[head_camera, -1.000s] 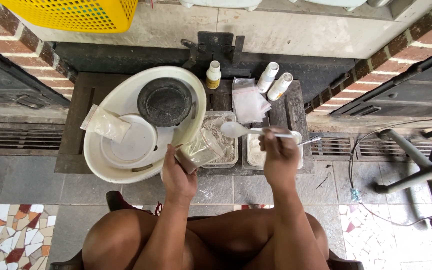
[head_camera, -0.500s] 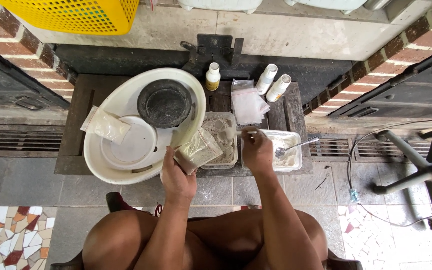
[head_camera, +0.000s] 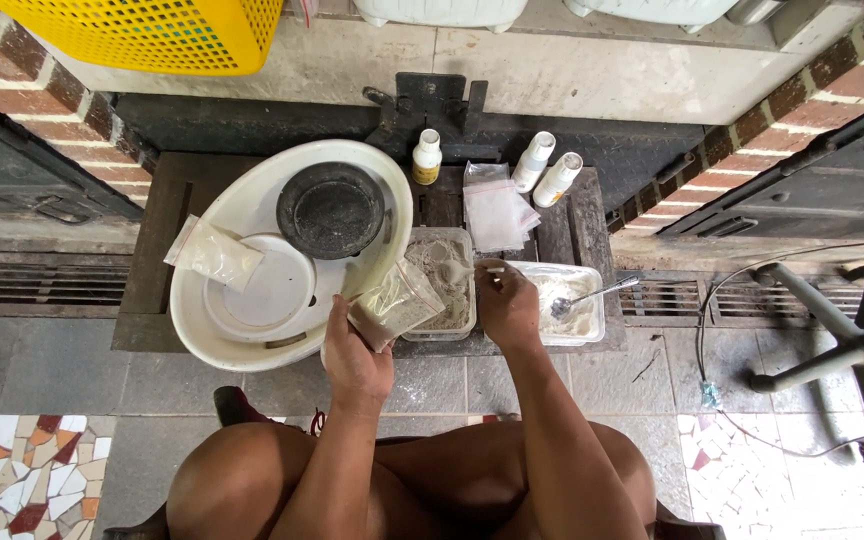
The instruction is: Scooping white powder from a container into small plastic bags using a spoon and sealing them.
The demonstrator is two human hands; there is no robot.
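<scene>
Fingers of our left hand (head_camera: 357,362) wrap around the lower part of a small clear plastic bag (head_camera: 395,305), gripping it so its open mouth tilts toward the right. Fingers of our right hand (head_camera: 508,305) curl in on a short white spoon handle (head_camera: 493,269); the spoon's bowl is hidden from us, so we cannot tell whether it carries anything.

We hold the bag just above the near edge of the tub of greyish powder (head_camera: 442,280), which sits on the dark low bench (head_camera: 152,215) in front of our knees. Our right hand hangs between that tub and the tray of white powder (head_camera: 577,300) just beside it, where a metal spoon (head_camera: 592,295) rests with its handle pointing right.

As for progress, we judge the bag partly filled: a layer of pale grey powder shows in its lower half, and its mouth is not yet sealed. One filled bag (head_camera: 214,255) already lies on the rim of the white basin (head_camera: 252,345), beside the white plate (head_camera: 267,290) and the black dish (head_camera: 331,210) inside it. A stack of empty zip bags (head_camera: 497,208) waits behind the tubs, so it looks as if more filling is left than done. Three small bottles (head_camera: 542,170) stand at the back of the bench, untouched.
</scene>
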